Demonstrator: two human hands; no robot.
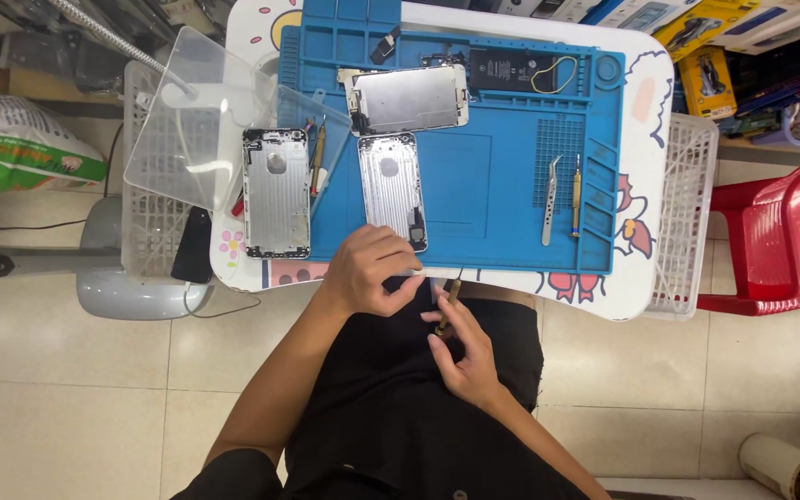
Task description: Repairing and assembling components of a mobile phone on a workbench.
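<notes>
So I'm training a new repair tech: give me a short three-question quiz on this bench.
1. True or false: the tweezers lie on the blue mat.
2. Which hand holds the thin tool: A left, B right?
3. How many silver phone housings lie backs open near the left hand?

Key: 1 true. 2 B, the right hand. 3 two: one on the mat, one beside it.

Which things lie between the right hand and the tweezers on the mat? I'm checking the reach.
Nothing visible: bare blue mat separates the right hand, holding a thin tool, from the tweezers; a screwdriver lies beyond them.
</notes>
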